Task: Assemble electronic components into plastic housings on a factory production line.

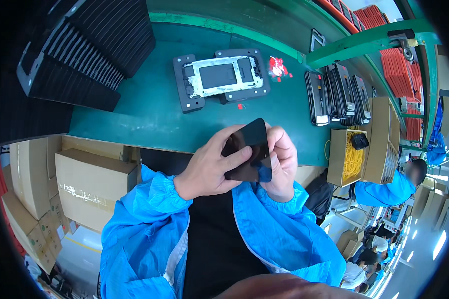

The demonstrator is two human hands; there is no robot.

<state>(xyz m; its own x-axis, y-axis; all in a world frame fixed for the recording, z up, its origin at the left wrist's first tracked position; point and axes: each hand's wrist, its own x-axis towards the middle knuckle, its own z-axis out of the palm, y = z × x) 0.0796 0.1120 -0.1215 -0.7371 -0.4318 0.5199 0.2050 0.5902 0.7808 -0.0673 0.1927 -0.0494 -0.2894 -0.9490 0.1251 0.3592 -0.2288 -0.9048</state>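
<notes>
A thin dark glossy panel point(248, 149) is held over the near edge of the green table point(134, 114), above the lap. It is pinched between both hands: left hand point(209, 167) is closed on its left side with the thumb laid across the face, right hand point(283, 164) is clamped on the right edge, fingers curled behind. A blue tab or film corner point(264, 173) is seen at the panel's lower right; whether it is being peeled cannot be told. The black fixture with a metal frame point(220, 77) at the table's middle holds no panel, so seating is judged not yet done. A row of dark units point(338, 93) stands at the right edge, beside a carton of yellow bands point(351, 157).
</notes>
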